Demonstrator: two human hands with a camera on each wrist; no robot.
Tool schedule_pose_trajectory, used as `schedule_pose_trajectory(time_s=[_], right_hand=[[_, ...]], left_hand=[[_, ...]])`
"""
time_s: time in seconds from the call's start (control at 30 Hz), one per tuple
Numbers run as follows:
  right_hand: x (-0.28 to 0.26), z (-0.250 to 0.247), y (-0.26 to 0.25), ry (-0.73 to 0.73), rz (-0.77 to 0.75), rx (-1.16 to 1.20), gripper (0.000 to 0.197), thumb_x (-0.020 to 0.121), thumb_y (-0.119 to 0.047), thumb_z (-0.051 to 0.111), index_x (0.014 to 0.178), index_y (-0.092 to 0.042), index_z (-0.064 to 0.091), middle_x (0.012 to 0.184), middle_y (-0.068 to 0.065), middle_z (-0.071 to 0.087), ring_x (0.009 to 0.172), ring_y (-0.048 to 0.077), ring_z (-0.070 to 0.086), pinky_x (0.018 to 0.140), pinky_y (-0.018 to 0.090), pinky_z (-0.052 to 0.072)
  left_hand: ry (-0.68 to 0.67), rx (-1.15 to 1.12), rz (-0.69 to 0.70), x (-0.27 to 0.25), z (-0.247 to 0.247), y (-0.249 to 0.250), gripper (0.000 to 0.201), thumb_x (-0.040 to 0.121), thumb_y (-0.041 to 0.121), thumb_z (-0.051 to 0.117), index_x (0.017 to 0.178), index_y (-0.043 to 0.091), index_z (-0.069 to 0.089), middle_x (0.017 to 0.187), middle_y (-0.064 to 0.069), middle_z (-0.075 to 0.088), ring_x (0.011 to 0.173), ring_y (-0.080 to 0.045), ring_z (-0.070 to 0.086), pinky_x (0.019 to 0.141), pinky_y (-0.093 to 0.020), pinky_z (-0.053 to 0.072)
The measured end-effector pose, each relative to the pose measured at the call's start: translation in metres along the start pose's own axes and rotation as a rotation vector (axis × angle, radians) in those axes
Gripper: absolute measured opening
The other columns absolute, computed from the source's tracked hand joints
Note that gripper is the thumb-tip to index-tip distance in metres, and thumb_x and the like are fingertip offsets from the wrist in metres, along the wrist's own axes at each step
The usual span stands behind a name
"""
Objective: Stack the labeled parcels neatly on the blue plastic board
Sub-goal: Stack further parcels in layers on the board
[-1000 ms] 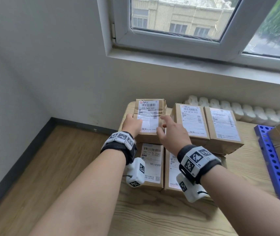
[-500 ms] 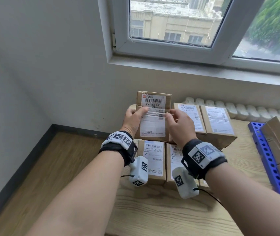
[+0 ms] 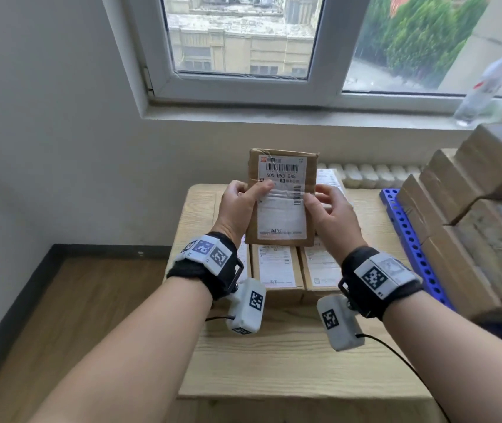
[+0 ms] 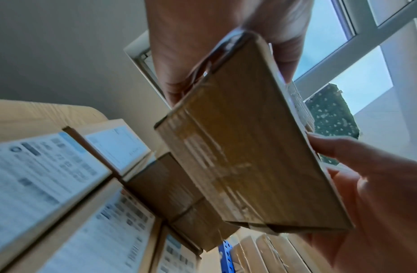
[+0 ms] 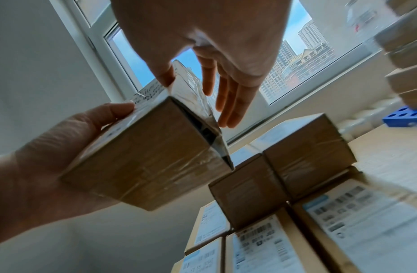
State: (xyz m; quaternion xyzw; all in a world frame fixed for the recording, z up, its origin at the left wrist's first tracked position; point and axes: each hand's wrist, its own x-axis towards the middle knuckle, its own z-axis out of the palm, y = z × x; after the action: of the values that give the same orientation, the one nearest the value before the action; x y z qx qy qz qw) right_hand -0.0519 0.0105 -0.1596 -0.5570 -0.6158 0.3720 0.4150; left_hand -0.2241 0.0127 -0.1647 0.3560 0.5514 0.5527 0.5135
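I hold a brown labeled parcel (image 3: 281,196) upright above the table, its white label facing me. My left hand (image 3: 245,199) grips its left edge with the thumb on the label. At the right edge my right hand (image 3: 320,203) pinches it, thumb in front and fingers behind. In the left wrist view the parcel (image 4: 244,147) shows its taped side under my left hand (image 4: 203,46). From the right wrist the parcel (image 5: 151,157) sits below my right hand (image 5: 203,37). The blue plastic board (image 3: 408,239) lies to the right, carrying stacked parcels (image 3: 472,239).
More labeled parcels (image 3: 275,267) lie on the wooden table (image 3: 274,361) under my hands. A white radiator (image 3: 375,175) runs behind the table below the window sill, where a plastic bottle (image 3: 485,87) stands. The wall is close on the left.
Both hands have lifted the parcel off the pile on the table and tipped it upright towards me. The view has swung right, showing more of the stack on the blue board.
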Motion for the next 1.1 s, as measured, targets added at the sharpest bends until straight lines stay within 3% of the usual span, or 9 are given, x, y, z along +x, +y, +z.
schedule_pose_trajectory(time_s=[0.2,0.37,0.5,0.6,0.73,0.83,0.9,0.97,1.1], right_hand=[[-0.029,-0.084,0.021,0.040,0.009,0.040,0.041,0.098,-0.036,0.054,0.134,-0.019,0.048,0.117,-0.007,0.056,0.094,-0.004,0.056,0.062,0.012,0.048],[-0.059,-0.169,0.051,0.042,0.035,0.064,0.039,0.098,-0.032,0.054,0.136,-0.022,0.046,0.111,-0.008,0.059,0.090,0.000,0.060,0.057,0.012,0.051],[-0.076,-0.238,0.075,0.056,0.052,0.100,0.044,0.097,-0.033,0.054,0.140,-0.031,0.041,0.113,-0.008,0.060,0.098,0.006,0.062,0.078,0.028,0.056],[-0.085,-0.287,0.088,0.050,0.073,0.171,0.055,0.091,-0.037,0.054,0.143,-0.033,0.036,0.113,-0.006,0.062,0.102,0.015,0.066,0.085,0.035,0.056],[-0.091,-0.348,0.095,0.052,0.083,0.158,0.045,0.100,-0.029,0.047,0.143,-0.033,0.035,0.113,-0.012,0.058,0.103,0.010,0.061,0.091,0.033,0.051],[-0.085,-0.378,0.097,0.098,0.113,0.128,0.058,0.089,-0.046,0.047,0.144,-0.028,0.039,0.121,-0.009,0.057,0.113,0.012,0.055,0.105,0.037,0.042],[-0.077,-0.397,0.101,0.120,0.138,0.130,0.071,0.079,-0.054,0.045,0.144,-0.027,0.042,0.129,-0.006,0.057,0.121,0.016,0.052,0.110,0.042,0.038],[-0.069,-0.406,0.103,0.128,0.162,0.115,0.066,0.083,-0.050,0.043,0.144,-0.025,0.044,0.131,-0.004,0.056,0.122,0.017,0.051,0.111,0.043,0.036],[-0.030,-0.425,0.123,0.146,0.183,0.096,0.070,0.075,-0.056,0.042,0.137,-0.024,0.053,0.131,-0.005,0.060,0.123,0.018,0.053,0.110,0.045,0.037]], left_hand=[[-0.077,0.019,0.000,-0.033,0.079,-0.007,0.046,0.086,0.031,0.071,0.116,0.004,0.049,0.107,-0.015,0.067,0.083,-0.024,0.069,0.067,-0.034,0.060],[-0.122,0.018,-0.004,-0.072,0.165,-0.020,0.051,0.081,0.038,0.075,0.113,0.005,0.052,0.111,-0.018,0.068,0.094,-0.032,0.071,0.081,-0.047,0.060],[-0.167,0.001,0.015,-0.100,0.237,-0.028,0.059,0.069,0.044,0.074,0.110,0.005,0.056,0.111,-0.019,0.069,0.099,-0.036,0.070,0.085,-0.053,0.057],[-0.202,-0.045,-0.001,-0.114,0.287,-0.035,0.078,0.063,0.050,0.078,0.120,0.001,0.057,0.114,-0.020,0.069,0.100,-0.036,0.070,0.087,-0.053,0.057],[-0.234,-0.005,-0.045,-0.128,0.345,-0.041,0.089,0.058,0.062,0.073,0.123,0.004,0.056,0.117,-0.017,0.068,0.102,-0.034,0.069,0.074,-0.045,0.061],[-0.234,0.015,-0.060,-0.130,0.377,-0.043,0.088,0.060,0.065,0.067,0.125,0.006,0.056,0.119,-0.017,0.067,0.103,-0.032,0.069,0.052,-0.029,0.054],[-0.237,0.018,-0.071,-0.125,0.399,-0.042,0.091,0.057,0.064,0.066,0.127,0.008,0.054,0.118,-0.017,0.067,0.101,-0.031,0.070,0.052,-0.028,0.054],[-0.255,0.014,-0.091,-0.118,0.411,-0.041,0.088,0.060,0.061,0.065,0.129,0.008,0.052,0.120,-0.017,0.067,0.097,-0.029,0.071,0.053,-0.028,0.054],[-0.279,0.086,-0.102,-0.091,0.443,-0.038,0.054,0.090,0.046,0.054,0.129,0.009,0.053,0.121,-0.014,0.067,0.089,-0.021,0.069,0.051,-0.024,0.053]])
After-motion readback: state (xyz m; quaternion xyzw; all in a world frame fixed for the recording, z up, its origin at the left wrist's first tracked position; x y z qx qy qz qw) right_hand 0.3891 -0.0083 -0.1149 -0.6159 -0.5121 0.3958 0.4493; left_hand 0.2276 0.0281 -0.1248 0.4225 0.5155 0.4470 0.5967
